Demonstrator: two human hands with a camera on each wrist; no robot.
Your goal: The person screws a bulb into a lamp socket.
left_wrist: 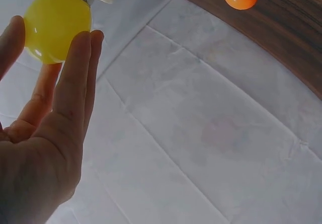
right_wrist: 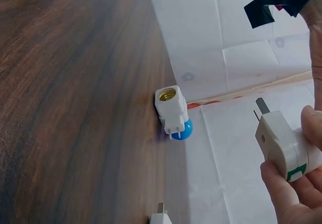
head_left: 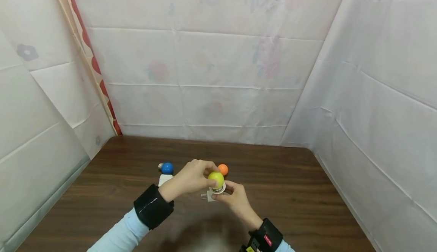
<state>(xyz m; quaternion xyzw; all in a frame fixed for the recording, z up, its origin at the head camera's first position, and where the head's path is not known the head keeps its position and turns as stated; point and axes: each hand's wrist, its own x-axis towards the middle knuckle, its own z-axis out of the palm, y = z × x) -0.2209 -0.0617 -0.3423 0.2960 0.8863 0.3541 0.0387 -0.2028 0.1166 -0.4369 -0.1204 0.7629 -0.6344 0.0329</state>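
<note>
My left hand [head_left: 194, 176] pinches a yellow light bulb [head_left: 216, 177] by its round glass, thumb on one side and fingers on the other. Below it, my right hand [head_left: 238, 199] grips a white plug-in lamp socket [right_wrist: 279, 141], whose flat metal prongs point away from the fingers. The yellow bulb's metal base meets the socket's round mouth in the head view; how deep it sits cannot be told. In the left wrist view, the yellow glass [left_wrist: 58, 25] lies between thumb and fingers, with the silver base toward the socket.
On the brown wooden table [head_left: 307, 206], an orange bulb [head_left: 223, 169] lies just beyond the hands. To the left is a blue bulb [head_left: 167, 168] beside a second white socket [right_wrist: 169, 105], its threaded mouth facing up. Another white plug [right_wrist: 161, 217] shows at the right wrist view's lower edge. White cloth surrounds the table.
</note>
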